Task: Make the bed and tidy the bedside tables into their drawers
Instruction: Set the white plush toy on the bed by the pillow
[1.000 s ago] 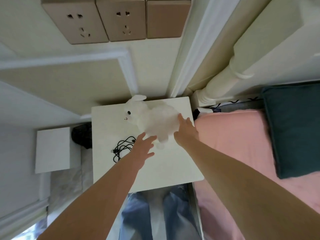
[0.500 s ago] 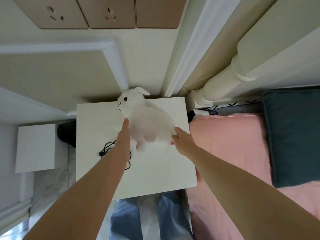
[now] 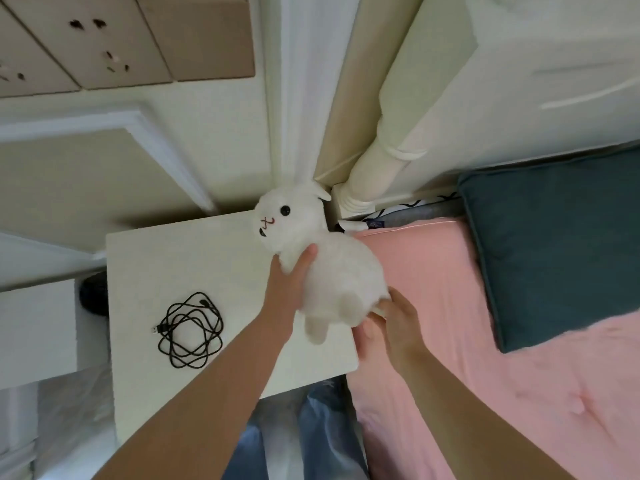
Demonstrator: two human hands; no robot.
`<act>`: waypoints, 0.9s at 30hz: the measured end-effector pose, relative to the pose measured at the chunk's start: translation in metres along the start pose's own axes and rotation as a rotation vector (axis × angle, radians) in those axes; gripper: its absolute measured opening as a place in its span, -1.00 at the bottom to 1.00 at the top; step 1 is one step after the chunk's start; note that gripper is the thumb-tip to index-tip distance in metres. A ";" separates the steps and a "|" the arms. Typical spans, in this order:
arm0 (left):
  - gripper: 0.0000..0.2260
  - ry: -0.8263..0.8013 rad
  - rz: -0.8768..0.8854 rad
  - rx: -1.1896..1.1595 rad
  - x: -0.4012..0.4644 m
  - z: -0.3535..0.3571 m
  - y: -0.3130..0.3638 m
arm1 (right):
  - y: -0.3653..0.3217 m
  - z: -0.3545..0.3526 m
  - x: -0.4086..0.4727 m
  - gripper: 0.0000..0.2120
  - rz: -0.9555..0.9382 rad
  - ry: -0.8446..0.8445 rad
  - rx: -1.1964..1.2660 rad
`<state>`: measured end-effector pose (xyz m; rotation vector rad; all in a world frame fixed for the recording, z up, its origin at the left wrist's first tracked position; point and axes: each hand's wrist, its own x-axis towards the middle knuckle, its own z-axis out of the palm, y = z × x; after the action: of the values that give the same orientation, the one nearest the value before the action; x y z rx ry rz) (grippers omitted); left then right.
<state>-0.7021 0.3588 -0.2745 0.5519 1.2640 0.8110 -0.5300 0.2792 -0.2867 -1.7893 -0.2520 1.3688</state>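
A white plush rabbit (image 3: 332, 268) hangs lifted over the right edge of the white bedside table (image 3: 166, 258), its head toward the wall. My left hand (image 3: 291, 285) grips it under the neck and chest. My right hand (image 3: 391, 323) holds its rear end from below, over the gap between table and bed. A coiled black cable (image 3: 190, 330) lies on the table's left half. The bed with its pink sheet (image 3: 450, 306) is at the right.
A dark teal pillow (image 3: 554, 244) lies on the bed by the cream headboard post (image 3: 374, 168). A lower white shelf (image 3: 34, 330) stands left of the table. Wall sockets (image 3: 104, 43) sit above. My jeans-clad legs (image 3: 304, 434) stand at the table's front edge.
Both hands closed round the rabbit and lifted it off the table, carrying it rightward toward the bed. The cable, earlier partly covered by my left arm, now lies fully in sight.
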 end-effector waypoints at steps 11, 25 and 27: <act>-0.67 -0.319 -0.163 0.135 -0.002 0.168 -0.030 | -0.005 -0.120 -0.012 -0.72 -0.148 0.355 0.282; -0.34 -0.307 -0.343 0.297 -0.021 0.239 -0.069 | -0.044 -0.170 0.043 -0.39 -0.487 0.354 -0.401; -0.33 -0.290 -0.357 0.301 -0.015 0.242 -0.065 | -0.040 -0.170 0.042 -0.25 -0.420 0.422 -0.420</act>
<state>-0.4542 0.3229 -0.2578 0.6359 1.1744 0.2324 -0.3535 0.2453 -0.2801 -2.1620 -0.6784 0.6527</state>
